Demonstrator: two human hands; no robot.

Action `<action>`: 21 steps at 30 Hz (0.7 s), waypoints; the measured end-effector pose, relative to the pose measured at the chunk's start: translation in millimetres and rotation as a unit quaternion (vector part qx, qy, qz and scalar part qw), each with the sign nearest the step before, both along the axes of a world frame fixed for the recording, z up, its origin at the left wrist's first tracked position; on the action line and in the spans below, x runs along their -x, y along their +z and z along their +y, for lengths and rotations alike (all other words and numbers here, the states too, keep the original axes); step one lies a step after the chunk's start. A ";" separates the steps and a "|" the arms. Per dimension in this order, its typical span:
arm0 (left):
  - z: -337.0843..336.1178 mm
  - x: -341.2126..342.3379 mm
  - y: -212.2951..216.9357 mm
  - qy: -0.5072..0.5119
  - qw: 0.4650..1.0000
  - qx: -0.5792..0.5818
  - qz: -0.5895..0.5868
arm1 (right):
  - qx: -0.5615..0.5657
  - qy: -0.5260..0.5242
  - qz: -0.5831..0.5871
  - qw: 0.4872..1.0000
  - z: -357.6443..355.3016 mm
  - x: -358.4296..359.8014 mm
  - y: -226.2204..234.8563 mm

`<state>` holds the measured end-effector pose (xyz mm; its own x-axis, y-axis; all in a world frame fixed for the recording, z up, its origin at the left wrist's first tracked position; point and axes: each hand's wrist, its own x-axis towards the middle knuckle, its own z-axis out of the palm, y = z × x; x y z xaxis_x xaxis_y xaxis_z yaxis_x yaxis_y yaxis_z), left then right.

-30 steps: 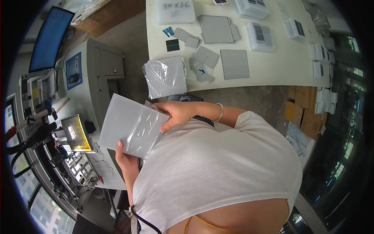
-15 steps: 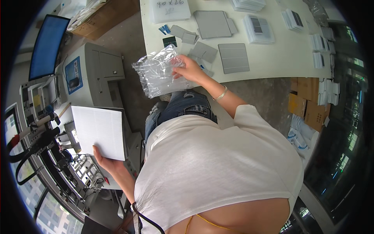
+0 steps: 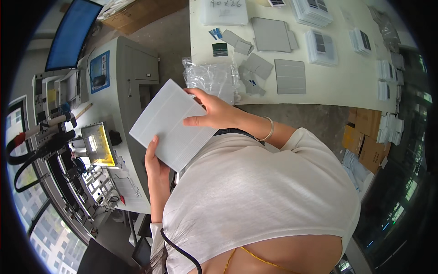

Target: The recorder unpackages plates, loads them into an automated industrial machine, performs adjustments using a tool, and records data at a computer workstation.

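Note:
A light grey rectangular panel [image 3: 166, 125] with fine ribs and a few thin lines is held tilted in front of my body, between both hands. My left hand [image 3: 157, 171] is closed on its lower left edge, thumb on top. On the upper right side my right hand [image 3: 212, 112] grips it, thumb across the face and fingers at the far edge. Just beyond, a crumpled clear plastic bag [image 3: 212, 80] lies at the near left corner of the white table [image 3: 328, 84], partly over the edge. A similar lined grey sheet [image 3: 290, 76] rests on the table.
Grey sheets [image 3: 271, 34], small grey pieces [image 3: 258, 66], a dark green square [image 3: 220, 50] and blue strips [image 3: 215, 34] lie farther back. Stacked clear trays [image 3: 321, 48] stand behind. At left are a grey cabinet [image 3: 121, 77], a monitor [image 3: 73, 34] and a machine with a yellow-edged plate [image 3: 98, 144].
My right hand has let go of the plastic bag, now on the table corner, and taken hold of the panel. My left hand has brought the panel rightward, in front of my body.

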<state>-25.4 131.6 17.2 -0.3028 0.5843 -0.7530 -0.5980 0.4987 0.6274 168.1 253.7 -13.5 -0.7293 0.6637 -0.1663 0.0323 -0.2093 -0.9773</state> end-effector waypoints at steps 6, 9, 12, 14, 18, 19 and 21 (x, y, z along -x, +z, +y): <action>-1.4 2.8 -10.7 -0.050 0.998 -0.025 -0.026 | 0.065 -0.047 0.040 0.996 -5.5 -8.6 -13.6; -5.1 4.2 -6.7 -0.084 0.994 -0.067 -0.036 | 0.082 -0.046 0.047 0.994 -4.5 -13.1 -12.4; -8.4 5.0 -10.4 -0.091 0.991 -0.079 -0.049 | 0.096 -0.061 0.061 0.992 -3.6 -16.2 -11.2; -11.7 5.9 -11.3 -0.083 0.992 -0.080 -0.040 | 0.128 -0.079 0.073 0.986 -3.3 -17.6 -15.9; -15.3 7.5 -14.3 -0.097 0.989 -0.099 -0.049 | 0.155 -0.080 0.071 0.982 -1.3 -18.0 -21.4; -16.2 7.9 -14.0 -0.104 0.989 -0.099 -0.048 | 0.141 -0.085 0.064 0.984 -0.1 -18.5 -19.2; -18.2 8.4 -14.3 -0.102 0.989 -0.100 -0.047 | 0.126 -0.090 0.055 0.986 3.7 -22.2 -20.0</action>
